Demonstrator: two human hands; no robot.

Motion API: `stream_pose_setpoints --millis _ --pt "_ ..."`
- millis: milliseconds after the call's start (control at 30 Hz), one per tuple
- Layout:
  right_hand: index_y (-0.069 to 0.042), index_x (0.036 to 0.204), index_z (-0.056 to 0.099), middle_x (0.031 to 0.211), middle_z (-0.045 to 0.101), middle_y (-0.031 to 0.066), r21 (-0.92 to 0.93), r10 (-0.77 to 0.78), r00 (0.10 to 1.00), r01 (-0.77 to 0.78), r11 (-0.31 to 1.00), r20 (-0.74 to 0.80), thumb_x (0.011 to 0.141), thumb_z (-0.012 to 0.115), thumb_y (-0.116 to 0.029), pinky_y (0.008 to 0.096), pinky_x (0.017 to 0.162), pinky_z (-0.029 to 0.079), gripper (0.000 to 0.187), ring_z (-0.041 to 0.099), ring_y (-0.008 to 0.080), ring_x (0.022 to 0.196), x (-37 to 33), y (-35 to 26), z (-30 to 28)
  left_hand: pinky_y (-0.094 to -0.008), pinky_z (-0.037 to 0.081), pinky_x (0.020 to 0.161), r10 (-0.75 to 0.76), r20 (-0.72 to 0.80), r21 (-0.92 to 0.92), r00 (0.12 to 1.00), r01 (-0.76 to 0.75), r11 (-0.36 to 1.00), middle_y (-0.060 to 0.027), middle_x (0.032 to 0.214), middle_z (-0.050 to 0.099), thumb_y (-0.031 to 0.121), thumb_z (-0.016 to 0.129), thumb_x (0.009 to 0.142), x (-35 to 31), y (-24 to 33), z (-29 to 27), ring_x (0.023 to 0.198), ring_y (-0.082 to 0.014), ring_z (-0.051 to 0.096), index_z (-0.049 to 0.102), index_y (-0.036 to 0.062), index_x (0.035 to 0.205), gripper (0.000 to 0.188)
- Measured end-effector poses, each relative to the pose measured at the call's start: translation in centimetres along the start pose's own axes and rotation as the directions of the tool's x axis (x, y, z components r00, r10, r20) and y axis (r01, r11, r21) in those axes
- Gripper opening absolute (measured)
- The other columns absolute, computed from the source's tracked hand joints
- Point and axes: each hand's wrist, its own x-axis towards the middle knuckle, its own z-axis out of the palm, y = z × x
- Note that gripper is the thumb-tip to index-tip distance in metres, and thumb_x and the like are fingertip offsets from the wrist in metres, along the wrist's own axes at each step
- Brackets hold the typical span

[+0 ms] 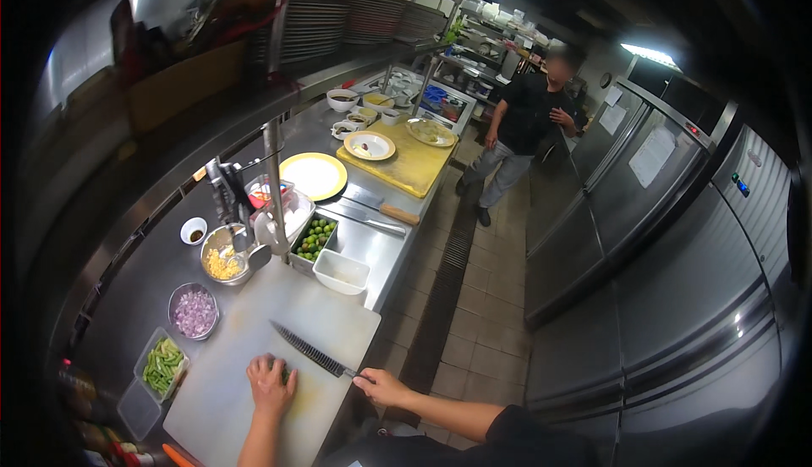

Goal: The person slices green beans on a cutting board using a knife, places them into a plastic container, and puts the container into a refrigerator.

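Observation:
In my right hand (382,387) is the handle of a chef's knife (309,348). Its long, dark-patterned blade points away to the left, over the white cutting board (245,323). My left hand (271,386) rests on the board to the left of the knife, fingers curled down. A bit of something small and green (287,375) shows at its fingertips; the rest is hidden under the hand. Blade and left hand are apart. Beyond the board stand a dark container of small green citrus fruits (315,238) and a white plastic tub (342,272).
Left of the board are a bowl of chopped purple onion (194,311), a tub of cut green vegetable (163,364) and a metal bowl with yellow bits (225,262). A metal post (274,171) rises beyond. Another person (533,120) stands in the aisle by steel refrigerators (626,154).

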Motion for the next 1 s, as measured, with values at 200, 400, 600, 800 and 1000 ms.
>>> stream_pose_setpoints --millis 200,400,600,800,1000 --pt "-0.005 0.104 0.062 0.071 0.057 -0.0013 0.126 0.137 0.988 -0.127 0.984 -0.074 0.101 0.057 -0.034 0.0244 0.048 0.042 0.030 0.049 0.0065 0.053 -3.5 -3.5 3.5 -0.0445 0.044 0.079 0.145 0.110 0.010 0.983 -0.147 0.989 -0.0122 0.095 0.057 0.027 0.073 0.078 0.6 -2.2 0.1 0.097 -0.0323 0.054 0.063 0.0080 0.088 0.024" --pt "-0.003 0.104 0.063 0.070 0.056 -0.0013 0.224 0.159 0.979 -0.128 0.966 -0.125 0.102 0.056 -0.032 0.0242 0.050 0.043 0.029 0.050 0.0067 0.054 -6.3 -4.3 6.9 -0.0447 0.052 0.071 0.244 0.222 -0.015 0.944 -0.247 0.969 -0.0109 0.092 0.057 0.031 0.070 0.084 1.1 -4.4 0.0 0.094 -0.0303 0.056 0.064 0.0071 0.085 0.025" --pt "-0.003 0.103 0.063 0.070 0.056 -0.0005 0.268 0.240 0.959 -0.194 0.944 -0.151 0.102 0.056 -0.031 0.0245 0.049 0.044 0.028 0.050 0.0071 0.054 -8.0 -3.1 8.0 -0.0465 0.055 0.075 0.221 0.247 -0.089 0.943 -0.205 0.975 -0.0132 0.097 0.057 0.031 0.067 0.087 1.0 -5.0 0.2 0.096 -0.0320 0.057 0.064 0.0067 0.086 0.024" --pt "-0.004 0.098 0.061 0.069 0.057 0.0019 0.349 0.218 0.961 -0.147 0.925 -0.173 0.103 0.054 -0.030 0.0268 0.046 0.047 0.028 0.052 0.0093 0.051 -6.7 -0.9 9.0 -0.0467 0.055 0.076 0.215 0.366 -0.104 0.905 -0.190 0.976 -0.0170 0.113 0.052 0.028 0.059 0.090 0.1 -6.2 0.9 0.104 -0.0341 0.056 0.059 0.0081 0.097 0.021" --pt "-0.003 0.097 0.060 0.068 0.056 0.0027 0.331 0.232 0.956 -0.164 0.929 -0.178 0.104 0.052 -0.029 0.0280 0.046 0.047 0.028 0.052 0.0111 0.050 -6.3 -1.8 9.9 -0.0453 0.051 0.065 0.177 0.224 -0.228 0.959 -0.125 0.966 -0.0124 0.090 0.054 0.024 0.061 0.093 -0.5 -6.9 1.1 0.079 -0.0341 0.061 0.057 0.0093 0.092 0.016"
